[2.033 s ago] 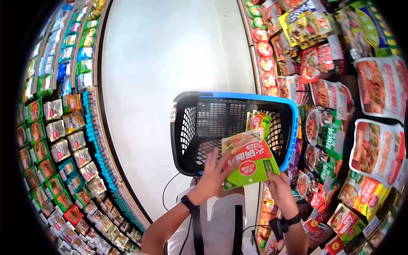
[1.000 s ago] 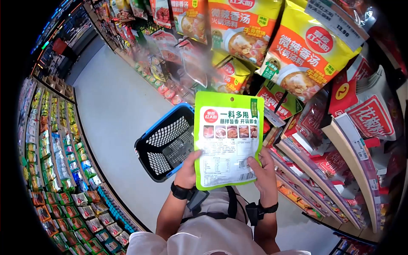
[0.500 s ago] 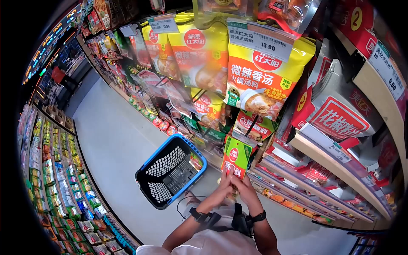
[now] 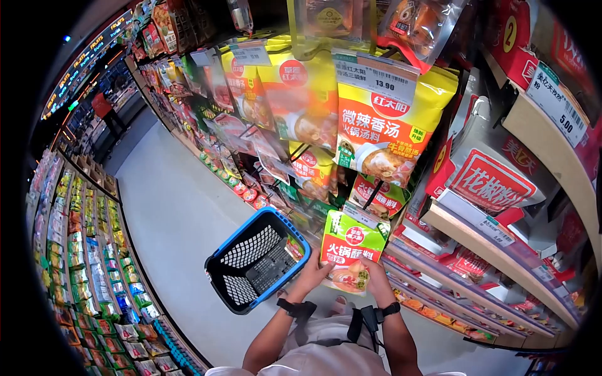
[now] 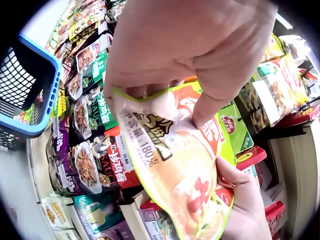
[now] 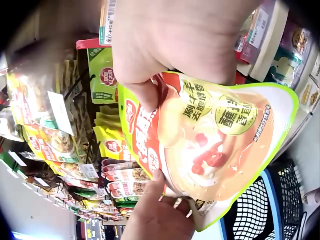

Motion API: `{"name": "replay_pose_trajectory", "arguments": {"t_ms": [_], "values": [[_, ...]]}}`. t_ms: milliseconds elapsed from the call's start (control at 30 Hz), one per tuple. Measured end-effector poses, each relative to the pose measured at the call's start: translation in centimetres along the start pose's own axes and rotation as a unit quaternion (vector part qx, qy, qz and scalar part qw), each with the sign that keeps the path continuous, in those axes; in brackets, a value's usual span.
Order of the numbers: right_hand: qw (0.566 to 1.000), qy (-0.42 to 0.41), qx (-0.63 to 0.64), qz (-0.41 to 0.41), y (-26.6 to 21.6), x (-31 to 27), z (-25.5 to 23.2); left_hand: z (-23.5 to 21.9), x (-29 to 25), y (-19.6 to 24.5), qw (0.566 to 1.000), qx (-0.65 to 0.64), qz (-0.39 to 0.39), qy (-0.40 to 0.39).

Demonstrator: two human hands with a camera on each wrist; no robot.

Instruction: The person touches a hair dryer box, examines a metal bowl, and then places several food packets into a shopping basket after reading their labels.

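Observation:
A green, red and white pouch of hotpot dipping sauce (image 4: 353, 241) is held up in front of the shelf, its printed front facing me. My left hand (image 4: 311, 274) grips its left edge, thumb on the front and fingers behind. On the opposite edge my right hand (image 4: 379, 280) pinches it the same way; the right wrist view shows that thumb pressed on the pouch (image 6: 210, 135). To the left stands a black shopping basket with a blue rim (image 4: 256, 260), with a similar pouch (image 4: 293, 249) lying inside against its right wall.
Yellow and orange soup-base bags (image 4: 392, 128) hang from hooks ahead, a price tag (image 4: 382, 76) over them. Stepped shelves with red boxes (image 4: 495, 178) rise at the right. Another stocked shelf (image 4: 94, 250) lines the left of the aisle floor (image 4: 163, 207). Far off stands a person (image 4: 103, 109).
The pouch went from over the basket to in front of the shelf. It was turned to its printed back, then tipped and turned to its front, with both hands on it.

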State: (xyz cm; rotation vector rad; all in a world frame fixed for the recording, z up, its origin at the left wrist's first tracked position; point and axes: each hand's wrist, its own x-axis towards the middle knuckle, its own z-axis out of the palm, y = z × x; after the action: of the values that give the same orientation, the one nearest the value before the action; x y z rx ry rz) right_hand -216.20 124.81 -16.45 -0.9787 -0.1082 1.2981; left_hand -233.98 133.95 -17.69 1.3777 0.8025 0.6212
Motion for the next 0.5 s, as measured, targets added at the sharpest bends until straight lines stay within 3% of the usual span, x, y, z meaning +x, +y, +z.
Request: {"name": "replay_pose_trajectory", "arguments": {"t_ms": [67, 100, 233, 333, 500], "values": [[0.999, 0.013, -0.036, -0.031, -0.5, 0.0, 0.0, 0.4, 0.4, 0.0, 0.999, 0.000, 0.044, 0.014], [0.995, 0.031, -0.060, -0.079, -0.8, -0.1, 0.6, 0.6, 0.2, 2.5, 0.998, 0.048, 0.035, 0.023], [0.984, 0.034, -0.113, -0.135, -3.5, -1.0, 3.1, 1.1, 1.3, 6.6, 0.999, 0.006, 0.030, 0.024], [0.982, 0.027, -0.110, -0.154, -3.8, -0.3, 3.4, 1.2, 2.6, 6.2, 0.997, -0.031, 0.066, 0.008], [0.982, 0.048, -0.110, -0.145, -3.4, 1.1, 2.9, 1.1, 3.5, 5.8, 0.998, 0.045, 0.047, 0.014]]}}
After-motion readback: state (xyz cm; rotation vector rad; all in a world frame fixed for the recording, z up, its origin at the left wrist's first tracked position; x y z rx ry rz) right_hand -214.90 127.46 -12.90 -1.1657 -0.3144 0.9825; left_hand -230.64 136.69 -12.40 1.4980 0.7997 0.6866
